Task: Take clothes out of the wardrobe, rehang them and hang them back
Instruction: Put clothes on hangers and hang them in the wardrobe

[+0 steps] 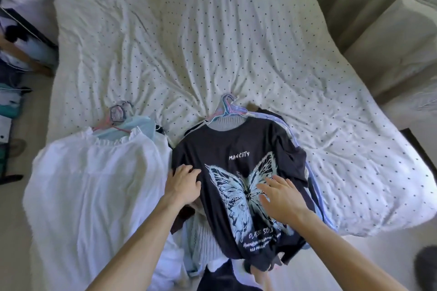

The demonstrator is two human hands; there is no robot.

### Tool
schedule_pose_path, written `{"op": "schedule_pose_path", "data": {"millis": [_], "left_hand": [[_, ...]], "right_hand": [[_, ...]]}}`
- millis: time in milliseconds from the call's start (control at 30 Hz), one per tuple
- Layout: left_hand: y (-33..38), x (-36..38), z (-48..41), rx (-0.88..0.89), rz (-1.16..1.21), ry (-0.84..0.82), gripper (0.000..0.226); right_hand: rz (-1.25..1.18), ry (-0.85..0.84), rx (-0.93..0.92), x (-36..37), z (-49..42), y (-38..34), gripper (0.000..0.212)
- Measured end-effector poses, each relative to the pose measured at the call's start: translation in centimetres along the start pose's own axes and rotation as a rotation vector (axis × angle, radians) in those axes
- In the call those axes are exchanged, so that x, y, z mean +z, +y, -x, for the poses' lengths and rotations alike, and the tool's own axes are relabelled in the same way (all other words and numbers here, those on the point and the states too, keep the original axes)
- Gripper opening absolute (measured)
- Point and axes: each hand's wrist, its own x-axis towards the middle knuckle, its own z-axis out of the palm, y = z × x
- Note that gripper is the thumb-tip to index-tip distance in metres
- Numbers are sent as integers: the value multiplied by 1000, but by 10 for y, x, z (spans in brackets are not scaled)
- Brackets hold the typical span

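Both bare hands on the dark T-shirt
The left hand sits at the shirt's left edge, fingers curled onto the fabric; the right hand lies flat on its middle, fingers spread, both forearms reaching in from beyond its hem

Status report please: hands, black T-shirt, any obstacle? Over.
Right hand open, flat on butterfly print. Left hand at black T-shirt edge, grip unclear. T-shirt tops clothes pile on bed. Nothing covers it.

Bed and surroundings, non-task items.
Bed carries a wrinkled white sheet with small dark dots. Beige curtains hang at upper right. Pale floor borders the bed's right side.
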Motion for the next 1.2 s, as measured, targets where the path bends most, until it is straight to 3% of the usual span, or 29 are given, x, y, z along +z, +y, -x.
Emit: {"op": "schedule_pose_path", "data": {"millis": [200, 400, 600, 733, 800, 933, 1067, 1200], "left_hand": [[-18, 3, -104, -2, -20, -58, 56], [-45, 1, -183, -49, 67, -19, 69], [-51, 17, -210, -127, 194, 9, 60], [-51, 13, -219, -151, 110, 75, 55], [-42, 10, -219, -121, 179, 75, 55], [-14, -8, -210, -21, 419, 118, 42], [8, -34, -180, 42, 432, 292, 36], [41, -48, -115, 300, 366, 442, 27]], "right_hand": [[-32, -71, 160, 17, -67, 3, 48], [54, -92, 312, 48, -120, 5, 67], [89, -146, 353, 86, -131, 3, 78], [24, -196, 340, 82, -139, 1, 74], [-44, -188, 355, 73, -135, -1, 70], [-223, -48, 416, 55, -110, -11, 65], [-391, 171, 461, 33, -63, -13, 61], [-561, 409, 544, 12, 18, 5, 59]]}}
